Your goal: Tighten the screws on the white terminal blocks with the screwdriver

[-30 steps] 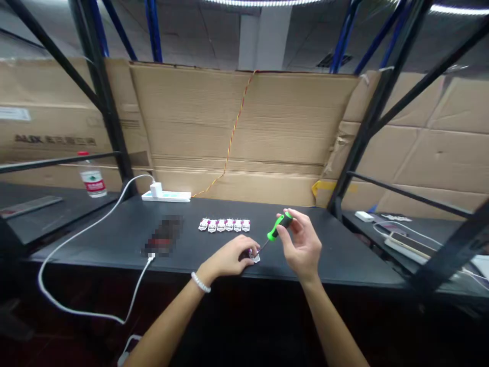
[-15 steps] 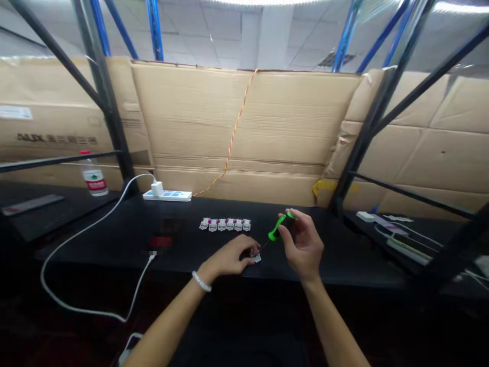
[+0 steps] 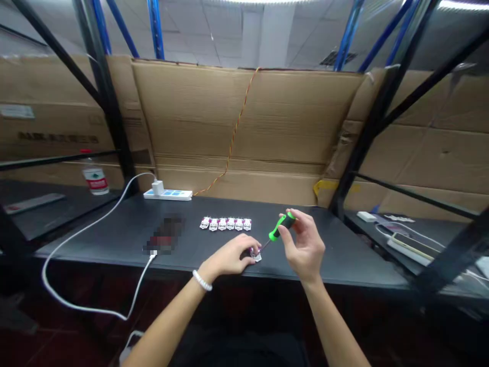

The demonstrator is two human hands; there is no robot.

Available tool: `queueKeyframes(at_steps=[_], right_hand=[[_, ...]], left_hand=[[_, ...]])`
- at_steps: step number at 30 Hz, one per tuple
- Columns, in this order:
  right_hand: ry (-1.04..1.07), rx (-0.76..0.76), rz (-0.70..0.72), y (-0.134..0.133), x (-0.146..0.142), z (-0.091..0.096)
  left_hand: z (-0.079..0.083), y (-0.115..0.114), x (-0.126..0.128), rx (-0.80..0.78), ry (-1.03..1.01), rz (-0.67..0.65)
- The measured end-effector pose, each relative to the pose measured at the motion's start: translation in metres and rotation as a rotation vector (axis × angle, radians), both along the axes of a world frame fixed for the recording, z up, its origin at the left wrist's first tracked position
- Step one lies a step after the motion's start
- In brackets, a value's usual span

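Observation:
A small white-and-purple part point(image 3: 256, 256) lies near the front edge of the black table, with the fingers of my left hand point(image 3: 235, 255) closed on its left side. My right hand point(image 3: 304, 243) grips a screwdriver point(image 3: 281, 227) by its green-and-black handle. The thin shaft slants down to the left, and its tip meets the part beside my left fingertips; the exact contact point is too small to make out. Behind my left hand, a row of several similar white-and-purple parts point(image 3: 226, 224) sits on the table.
At the back left is a white power strip point(image 3: 168, 194) with a plugged-in charger. Its white cable point(image 3: 69, 242) loops to a blurred dark object point(image 3: 164, 237). A water bottle point(image 3: 95, 178) stands on the left shelf. Cardboard point(image 3: 237, 117) walls the back; dark posts point(image 3: 359, 148) flank the table.
Both hands, the screwdriver and the small part hold almost the same places. The picture's brightness differs: the table looks lighter and the cardboard darker now.

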State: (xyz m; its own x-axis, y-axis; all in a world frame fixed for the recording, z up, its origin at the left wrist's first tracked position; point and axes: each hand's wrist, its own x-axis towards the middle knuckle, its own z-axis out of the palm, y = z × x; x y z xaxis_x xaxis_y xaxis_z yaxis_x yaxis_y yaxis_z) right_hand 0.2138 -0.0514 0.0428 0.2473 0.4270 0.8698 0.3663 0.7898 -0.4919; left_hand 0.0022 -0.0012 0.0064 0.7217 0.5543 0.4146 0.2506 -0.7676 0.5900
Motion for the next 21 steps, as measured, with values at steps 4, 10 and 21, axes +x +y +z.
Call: queueKeyframes(at_steps=[4, 10, 21], right_hand=[[0.003, -0.008, 0.005, 0.001, -0.001, -0.001], [-0.037, 0.011, -0.038, 0.0, -0.001, 0.002], [-0.196, -0.008, -0.082, 0.002, -0.019, 0.025]], left_hand=[[0.0, 0.0, 0.0, 0.005, 0.009, 0.005], [-0.002, 0.001, 0.0, 0.015, 0.008, 0.013], [-0.003, 0.0, 0.0, 0.011, 0.006, 0.043]])
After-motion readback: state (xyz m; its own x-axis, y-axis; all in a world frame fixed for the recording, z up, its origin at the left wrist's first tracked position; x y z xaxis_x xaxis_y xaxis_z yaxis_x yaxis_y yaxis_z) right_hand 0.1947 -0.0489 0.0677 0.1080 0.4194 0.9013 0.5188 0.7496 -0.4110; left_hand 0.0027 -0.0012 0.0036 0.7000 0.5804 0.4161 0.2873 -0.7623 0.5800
